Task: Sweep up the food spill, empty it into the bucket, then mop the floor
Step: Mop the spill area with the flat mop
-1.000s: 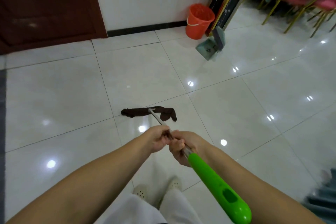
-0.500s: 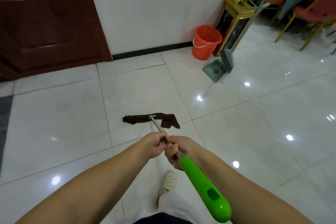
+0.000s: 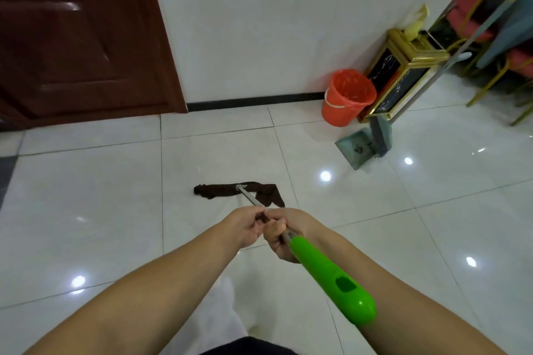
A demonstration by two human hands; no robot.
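I hold a mop with a metal pole and a bright green grip (image 3: pixel 334 279). Its dark brown cloth head (image 3: pixel 239 194) lies flat on the white tiled floor just ahead of me. My left hand (image 3: pixel 245 228) and my right hand (image 3: pixel 284 235) are both closed around the pole, side by side just above the green grip. An orange bucket (image 3: pixel 347 96) with an orange liner stands against the wall at the right. In front of it a grey-green dustpan (image 3: pixel 357 148) rests on the floor with a broom (image 3: pixel 382 131) standing in it.
A dark wooden door (image 3: pixel 80 37) fills the upper left, beside a white wall with a black skirting. A gold-framed black bin (image 3: pixel 403 75) stands next to the bucket. Red chairs with gold legs (image 3: pixel 490 46) crowd the far right. The glossy floor reflects ceiling lights.
The view has tipped upward, showing more of the wall and door. The mop head has slid away from me across a tile joint toward the wall, both hands still on the pole.
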